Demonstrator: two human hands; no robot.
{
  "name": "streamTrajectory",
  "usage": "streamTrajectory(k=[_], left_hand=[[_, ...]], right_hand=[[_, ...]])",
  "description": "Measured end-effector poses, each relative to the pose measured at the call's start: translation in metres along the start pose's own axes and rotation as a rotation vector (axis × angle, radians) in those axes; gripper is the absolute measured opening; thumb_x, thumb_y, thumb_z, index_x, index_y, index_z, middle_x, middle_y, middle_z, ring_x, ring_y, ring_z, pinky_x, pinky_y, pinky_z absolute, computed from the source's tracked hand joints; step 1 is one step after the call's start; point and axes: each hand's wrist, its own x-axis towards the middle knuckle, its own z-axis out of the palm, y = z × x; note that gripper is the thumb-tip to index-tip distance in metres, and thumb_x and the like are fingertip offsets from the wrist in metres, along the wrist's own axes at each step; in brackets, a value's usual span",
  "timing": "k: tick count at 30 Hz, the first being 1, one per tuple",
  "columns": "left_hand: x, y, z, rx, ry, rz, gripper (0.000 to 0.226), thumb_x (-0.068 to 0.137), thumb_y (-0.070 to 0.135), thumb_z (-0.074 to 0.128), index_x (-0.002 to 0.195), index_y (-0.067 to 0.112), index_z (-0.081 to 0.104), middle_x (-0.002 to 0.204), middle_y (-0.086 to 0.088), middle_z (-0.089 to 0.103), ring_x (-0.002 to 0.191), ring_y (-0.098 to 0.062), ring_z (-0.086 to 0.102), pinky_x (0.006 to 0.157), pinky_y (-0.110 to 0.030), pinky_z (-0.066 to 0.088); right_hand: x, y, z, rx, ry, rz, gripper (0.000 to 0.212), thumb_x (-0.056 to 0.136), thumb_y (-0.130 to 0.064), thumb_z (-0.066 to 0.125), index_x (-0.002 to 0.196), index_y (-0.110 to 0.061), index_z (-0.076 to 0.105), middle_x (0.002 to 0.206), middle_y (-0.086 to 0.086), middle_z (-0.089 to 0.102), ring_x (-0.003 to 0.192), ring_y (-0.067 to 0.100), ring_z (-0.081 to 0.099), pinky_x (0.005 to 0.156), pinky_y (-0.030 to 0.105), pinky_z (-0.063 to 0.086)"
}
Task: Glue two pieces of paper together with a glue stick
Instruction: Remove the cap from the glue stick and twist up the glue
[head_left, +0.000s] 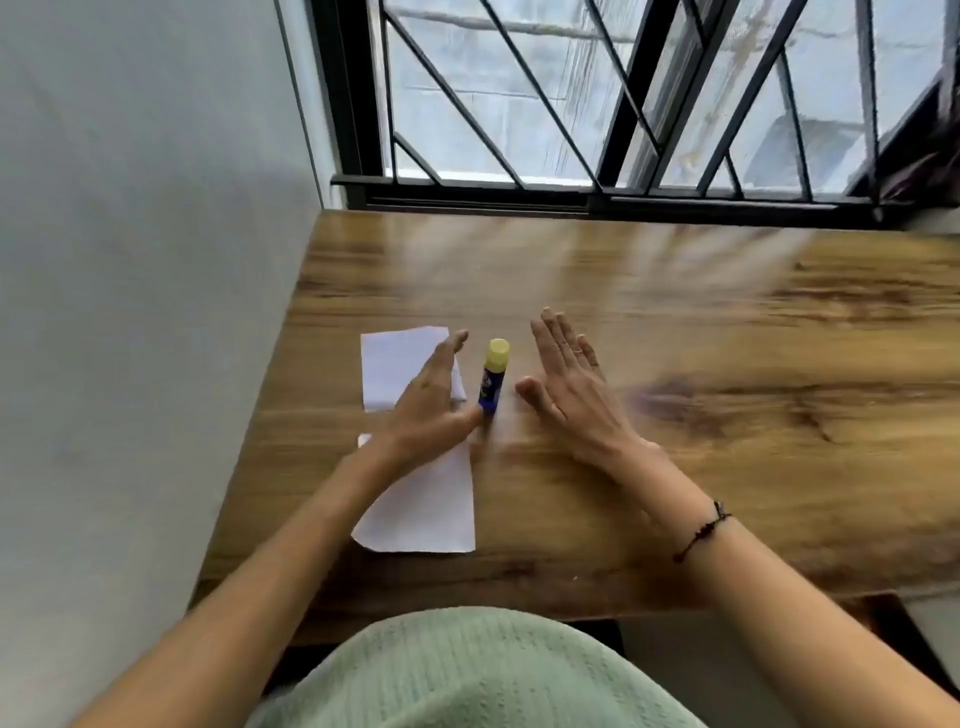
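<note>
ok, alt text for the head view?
A person's open left hand and right hand flank a capped glue stick lying on a wooden table; two white papers lie under the left hand.

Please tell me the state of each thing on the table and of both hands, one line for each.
glue stick: capped, lying on the table, not held.
far paper: flat, partly under the left hand.
near paper: flat, far end hidden by the left hand.
left hand: open, fingers straight, over the papers.
right hand: open, fingers straight, holds nothing.
</note>
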Motion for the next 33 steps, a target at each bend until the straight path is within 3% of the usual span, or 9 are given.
streamTrajectory(k=[4,8,11,14,16,18,23,27,33], left_hand=[[0.003,0.006,0.01,0.04,0.015,0.087,0.065,0.083,0.019,0.062,0.138,0.015,0.027,0.142,-0.007,0.041,0.124,-0.021,0.044,0.093,-0.02,0.03],[0.009,0.013,0.015,0.075,0.163,0.174,0.032,0.085,0.018,0.061,0.112,0.004,0.052,0.103,-0.012,0.06,0.087,-0.021,0.052,0.078,-0.03,0.045],[0.011,0.016,0.015,0.067,0.248,0.185,0.022,0.086,0.014,0.059,0.103,0.001,0.059,0.098,-0.018,0.066,0.087,-0.028,0.057,0.08,-0.036,0.047],[0.012,0.02,0.013,0.067,0.287,0.246,0.024,0.085,0.021,0.057,0.099,0.002,0.06,0.088,-0.015,0.068,0.076,-0.025,0.059,0.069,-0.032,0.047],[0.012,0.023,0.012,0.116,0.304,0.289,0.022,0.083,0.018,0.056,0.098,0.003,0.061,0.087,-0.014,0.068,0.073,-0.024,0.06,0.066,-0.031,0.048],[0.012,0.024,0.012,0.157,0.331,0.317,0.02,0.083,0.009,0.056,0.101,0.003,0.061,0.091,-0.015,0.068,0.075,-0.02,0.056,0.067,-0.027,0.043],[0.009,0.025,0.011,0.193,0.388,0.304,0.026,0.083,0.014,0.051,0.103,-0.001,0.059,0.087,-0.018,0.066,0.076,-0.027,0.057,0.065,-0.033,0.047],[0.005,0.034,0.003,0.064,0.397,0.298,0.023,0.081,0.013,0.053,0.097,-0.002,0.061,0.075,-0.006,0.059,0.068,-0.018,0.048,0.06,-0.02,0.037],[0.004,0.035,-0.003,-0.13,0.31,0.258,0.022,0.082,0.015,0.053,0.098,0.004,0.062,0.067,0.009,0.052,0.062,-0.002,0.049,0.057,-0.009,0.036]], right_hand=[[-0.012,-0.007,0.006,0.071,0.008,0.016,0.101,0.071,-0.079,-0.004,0.147,-0.012,0.001,0.157,0.006,-0.004,0.138,0.006,-0.014,0.112,0.022,-0.011],[-0.013,-0.01,0.005,0.135,0.026,0.028,0.099,0.073,-0.078,-0.001,0.147,-0.013,0.004,0.158,0.008,0.002,0.14,0.006,-0.007,0.114,0.026,-0.006],[-0.011,-0.019,-0.003,0.241,0.1,0.032,0.094,0.077,-0.075,0.01,0.146,-0.012,0.012,0.154,0.012,0.022,0.14,0.019,0.021,0.114,0.036,0.015],[-0.005,-0.035,-0.018,0.243,0.311,-0.031,0.071,0.086,-0.06,0.033,0.136,-0.01,0.036,0.109,0.009,0.061,0.096,0.023,0.058,0.084,0.04,0.049],[0.001,-0.046,-0.03,0.173,0.399,-0.073,0.048,0.088,-0.048,0.046,0.114,-0.008,0.053,0.071,0.0,0.057,0.065,0.021,0.059,0.06,0.042,0.053],[0.006,-0.054,-0.04,0.089,0.429,-0.095,0.034,0.087,-0.04,0.055,0.093,-0.007,0.059,0.057,-0.005,0.049,0.051,0.024,0.058,0.051,0.042,0.051],[0.013,-0.064,-0.056,0.093,0.338,-0.105,0.027,0.089,-0.031,0.055,0.087,-0.004,0.06,0.062,0.0,0.055,0.053,0.02,0.056,0.053,0.032,0.047],[0.014,-0.068,-0.065,0.122,0.305,-0.144,0.02,0.089,-0.022,0.053,0.087,-0.003,0.06,0.065,-0.002,0.052,0.056,0.019,0.048,0.056,0.027,0.034],[0.016,-0.067,-0.066,0.141,0.328,-0.295,0.012,0.085,-0.011,0.055,0.089,-0.001,0.06,0.076,0.011,0.066,0.063,0.021,0.052,0.055,0.032,0.043]])
